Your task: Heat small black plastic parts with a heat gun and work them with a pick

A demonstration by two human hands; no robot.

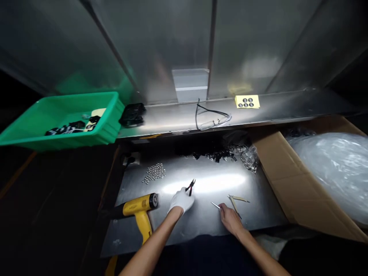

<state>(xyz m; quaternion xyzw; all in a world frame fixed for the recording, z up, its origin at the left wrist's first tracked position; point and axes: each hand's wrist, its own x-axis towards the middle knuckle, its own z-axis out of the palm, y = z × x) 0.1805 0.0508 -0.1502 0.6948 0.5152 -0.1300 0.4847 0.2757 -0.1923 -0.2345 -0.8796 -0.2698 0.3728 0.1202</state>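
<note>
Over the metal desk, the gloved left hand has its grip wrapped around dark pliers, tips pointing away — the bare right hand pinches a slim silver tool. Just beside that hand lie yellow-handled pliers; leftward, a yellow heat gun rests — small shiny beads beyond it.

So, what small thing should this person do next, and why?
Perhaps lay the dark pliers down: the gloved left hand grips them while the right hand holds a slim metal tool, and I see no workpiece in either. A free left hand could pick from the small silvery pieces lying to its left.
</note>
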